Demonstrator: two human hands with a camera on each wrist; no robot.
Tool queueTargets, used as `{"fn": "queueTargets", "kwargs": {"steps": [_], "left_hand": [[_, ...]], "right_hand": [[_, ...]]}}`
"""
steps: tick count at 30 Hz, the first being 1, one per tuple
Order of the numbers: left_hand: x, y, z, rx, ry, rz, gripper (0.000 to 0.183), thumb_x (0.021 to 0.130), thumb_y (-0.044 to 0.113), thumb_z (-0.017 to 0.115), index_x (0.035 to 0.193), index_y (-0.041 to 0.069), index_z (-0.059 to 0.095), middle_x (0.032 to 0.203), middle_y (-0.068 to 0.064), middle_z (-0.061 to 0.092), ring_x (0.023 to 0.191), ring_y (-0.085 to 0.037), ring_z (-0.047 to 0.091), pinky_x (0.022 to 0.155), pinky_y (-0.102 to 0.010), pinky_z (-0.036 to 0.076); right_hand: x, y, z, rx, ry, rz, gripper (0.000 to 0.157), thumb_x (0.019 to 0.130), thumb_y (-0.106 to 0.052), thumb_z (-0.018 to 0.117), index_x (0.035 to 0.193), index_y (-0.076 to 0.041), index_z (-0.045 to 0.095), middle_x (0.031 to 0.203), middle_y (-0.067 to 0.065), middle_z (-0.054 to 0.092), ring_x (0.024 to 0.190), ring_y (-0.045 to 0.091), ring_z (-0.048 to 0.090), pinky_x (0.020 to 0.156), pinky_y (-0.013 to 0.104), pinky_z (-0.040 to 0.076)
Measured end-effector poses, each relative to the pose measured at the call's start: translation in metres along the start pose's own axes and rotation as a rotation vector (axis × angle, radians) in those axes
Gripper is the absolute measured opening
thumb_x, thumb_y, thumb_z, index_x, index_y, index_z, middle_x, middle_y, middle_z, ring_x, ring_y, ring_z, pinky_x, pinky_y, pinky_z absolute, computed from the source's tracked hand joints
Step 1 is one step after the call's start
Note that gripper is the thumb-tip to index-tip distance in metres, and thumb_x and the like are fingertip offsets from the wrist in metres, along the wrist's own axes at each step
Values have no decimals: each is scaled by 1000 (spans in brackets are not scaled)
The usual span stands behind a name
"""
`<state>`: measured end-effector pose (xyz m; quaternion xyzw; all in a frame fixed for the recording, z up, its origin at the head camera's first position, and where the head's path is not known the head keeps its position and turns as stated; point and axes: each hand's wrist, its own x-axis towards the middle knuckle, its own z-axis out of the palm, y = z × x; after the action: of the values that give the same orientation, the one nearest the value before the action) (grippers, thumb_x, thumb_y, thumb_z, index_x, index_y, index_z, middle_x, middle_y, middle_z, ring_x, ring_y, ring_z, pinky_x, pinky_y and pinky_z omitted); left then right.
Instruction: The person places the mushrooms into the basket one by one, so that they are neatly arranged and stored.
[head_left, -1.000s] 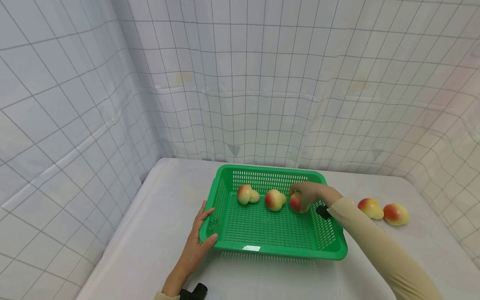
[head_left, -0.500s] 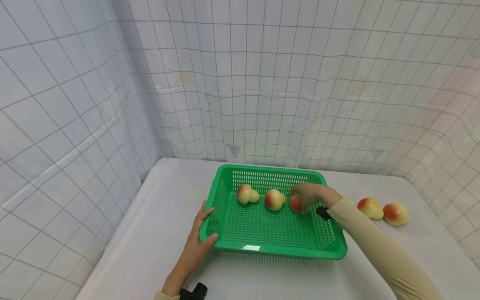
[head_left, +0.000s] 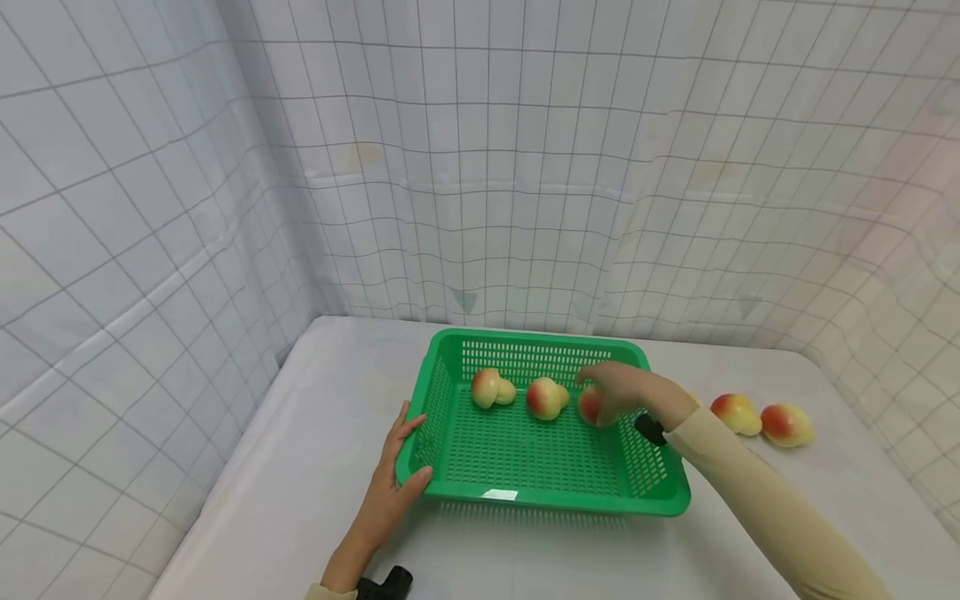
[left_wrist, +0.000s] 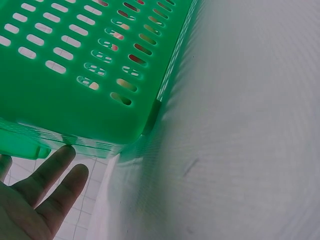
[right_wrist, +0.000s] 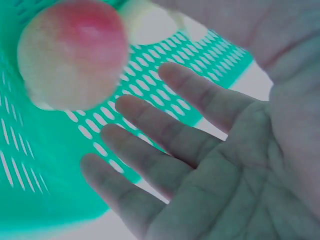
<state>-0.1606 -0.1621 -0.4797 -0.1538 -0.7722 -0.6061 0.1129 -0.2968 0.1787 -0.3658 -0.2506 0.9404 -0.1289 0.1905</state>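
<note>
A green slotted plastic basket [head_left: 551, 504] sits on the white-covered table. My left hand [head_left: 386, 492] rests at its near left corner, thumb on the front rim, other fingers along the left side; the left wrist view shows extended fingers [left_wrist: 70, 192] beside the basket wall. Inside, my right hand [head_left: 618, 392] hovers around a red-and-yellow peach-like fruit [head_left: 590, 407], partly hiding it. In the right wrist view its four fingers are nearly straight, with a gap between them and the fruit [right_wrist: 75, 57]. Farther left lie a middle fruit [head_left: 543, 400] and a left fruit [head_left: 486, 389], each with a smaller pale lobe.
Outside the basket on the right, two red-and-yellow fruits lie close together: a nearer-in one [head_left: 735, 414] and an outer one [head_left: 786, 425]. A yellow bit of another peeks out behind the right sleeve [head_left: 750, 483]. White grid-patterned cloth [head_left: 465, 208] hangs around the table.
The head view has shifted very slightly. My right hand stays around the same fruit, drawn a touch to the right relative to it; my left hand keeps its place at the corner.
</note>
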Motion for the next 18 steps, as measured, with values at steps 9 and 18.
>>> {"fn": "queueTargets", "kwargs": {"steps": [9, 18], "left_hand": [[0, -1, 1, -1, -5, -2, 61, 92, 6, 53, 148, 18, 30, 157, 4, 2, 142, -28, 0, 101, -65, 14], [1, -2, -1, 5, -2, 5, 61, 92, 7, 53, 148, 17, 31, 157, 5, 2, 142, -27, 0, 101, -64, 13]], "right_hand": [[-59, 19, -12, -21, 322, -78, 55, 84, -35, 71, 130, -8, 56, 129, 12, 55, 120, 34, 47, 92, 54, 39], [-103, 96, -12, 71, 680, 90, 63, 93, -41, 58, 137, 2, 43, 134, 26, 45, 120, 47, 39, 88, 64, 32]]}}
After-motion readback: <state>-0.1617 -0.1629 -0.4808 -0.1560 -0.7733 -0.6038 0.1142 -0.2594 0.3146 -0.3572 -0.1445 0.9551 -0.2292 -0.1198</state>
